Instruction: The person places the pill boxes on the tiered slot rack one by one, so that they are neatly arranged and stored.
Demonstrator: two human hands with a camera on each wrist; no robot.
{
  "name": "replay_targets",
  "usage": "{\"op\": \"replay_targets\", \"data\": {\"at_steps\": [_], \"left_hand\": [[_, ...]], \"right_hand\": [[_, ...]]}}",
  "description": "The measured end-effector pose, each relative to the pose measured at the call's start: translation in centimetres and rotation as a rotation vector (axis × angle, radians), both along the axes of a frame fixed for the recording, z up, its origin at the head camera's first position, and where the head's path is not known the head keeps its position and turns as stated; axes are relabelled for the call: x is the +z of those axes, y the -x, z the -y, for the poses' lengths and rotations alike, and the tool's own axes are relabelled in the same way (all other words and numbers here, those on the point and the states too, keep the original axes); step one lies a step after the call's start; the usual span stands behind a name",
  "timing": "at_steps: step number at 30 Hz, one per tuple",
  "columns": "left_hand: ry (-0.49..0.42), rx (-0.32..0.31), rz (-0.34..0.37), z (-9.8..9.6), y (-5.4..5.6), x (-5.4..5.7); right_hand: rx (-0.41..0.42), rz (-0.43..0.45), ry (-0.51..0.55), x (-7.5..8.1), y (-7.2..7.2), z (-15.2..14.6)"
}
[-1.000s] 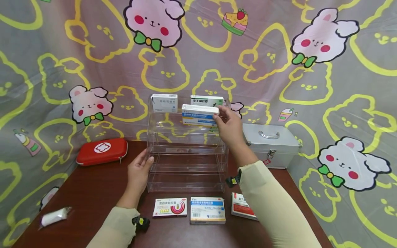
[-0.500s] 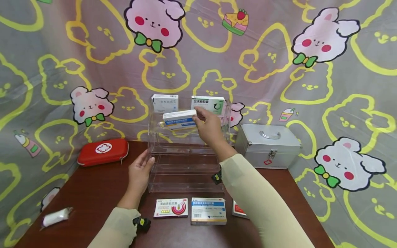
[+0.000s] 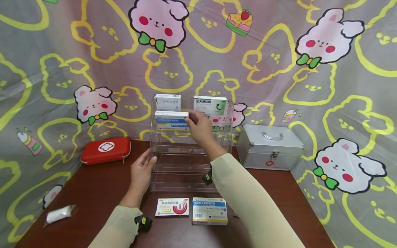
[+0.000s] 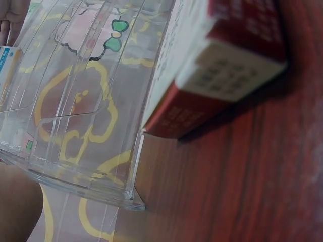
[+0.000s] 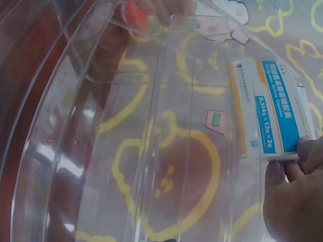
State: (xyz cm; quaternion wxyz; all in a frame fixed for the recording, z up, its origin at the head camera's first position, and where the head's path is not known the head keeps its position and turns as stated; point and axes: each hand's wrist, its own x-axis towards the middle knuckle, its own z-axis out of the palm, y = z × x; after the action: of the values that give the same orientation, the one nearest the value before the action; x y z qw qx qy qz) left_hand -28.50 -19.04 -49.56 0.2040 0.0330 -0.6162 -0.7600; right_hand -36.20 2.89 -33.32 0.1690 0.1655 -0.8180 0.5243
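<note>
A clear plastic tiered display rack (image 3: 183, 187) stands on the table. My right hand (image 3: 201, 129) pinches the right end of a blue-and-white medicine box (image 3: 170, 123), upright at the left of an upper tier, below a white medicine box (image 3: 167, 103). The right wrist view shows thumb and fingers on the end of this blue-and-white medicine box (image 5: 265, 111). My left hand (image 3: 141, 170) holds the rack's left side edge; its fingers are partly hidden. On the top tier's right stands a green-and-white medicine box (image 3: 211, 105).
Before the rack lie a red-and-white medicine box (image 3: 172, 207) and another blue-and-white medicine box (image 3: 210, 210). A further box is mostly hidden by my right sleeve (image 3: 248, 196). A red zip case (image 3: 106, 151), a white roll (image 3: 59, 213) and a silver metal case (image 3: 270, 148) stand around.
The right hand has carried the blue-and-white medicine box leftward, from before the green-and-white one to below the white one. The left hand stays on the rack.
</note>
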Motion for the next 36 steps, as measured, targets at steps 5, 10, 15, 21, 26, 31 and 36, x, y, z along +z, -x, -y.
{"op": "replay_targets", "data": {"at_steps": [5, 10, 15, 21, 26, 31, 36], "left_hand": [[-0.001, -0.006, 0.001, -0.1, -0.1, 0.1], [0.001, -0.022, -0.016, -0.2, 0.1, 0.2], [-0.001, -0.027, -0.026, -0.2, 0.3, 0.1], [-0.015, -0.015, -0.023, -0.1, -0.1, -0.1], [-0.018, -0.001, -0.011, -0.1, -0.4, -0.3], [-0.011, -0.020, -0.019, -0.4, -0.4, -0.3], [-0.035, -0.012, -0.045, -0.5, -0.1, -0.2]], "right_hand": [[-0.033, 0.041, -0.027, -0.5, 0.2, 0.0], [-0.034, 0.026, -0.059, -0.6, 0.3, -0.3], [-0.009, -0.004, -0.039, -0.8, 0.0, -1.1], [0.032, -0.024, -0.059, -1.2, -3.0, -4.2], [0.083, 0.017, -0.078, -2.6, -7.2, -9.2], [0.139, 0.092, -0.098, -5.5, -10.8, -15.4], [0.140, 0.187, -0.170, -8.6, -12.6, -21.4]]}}
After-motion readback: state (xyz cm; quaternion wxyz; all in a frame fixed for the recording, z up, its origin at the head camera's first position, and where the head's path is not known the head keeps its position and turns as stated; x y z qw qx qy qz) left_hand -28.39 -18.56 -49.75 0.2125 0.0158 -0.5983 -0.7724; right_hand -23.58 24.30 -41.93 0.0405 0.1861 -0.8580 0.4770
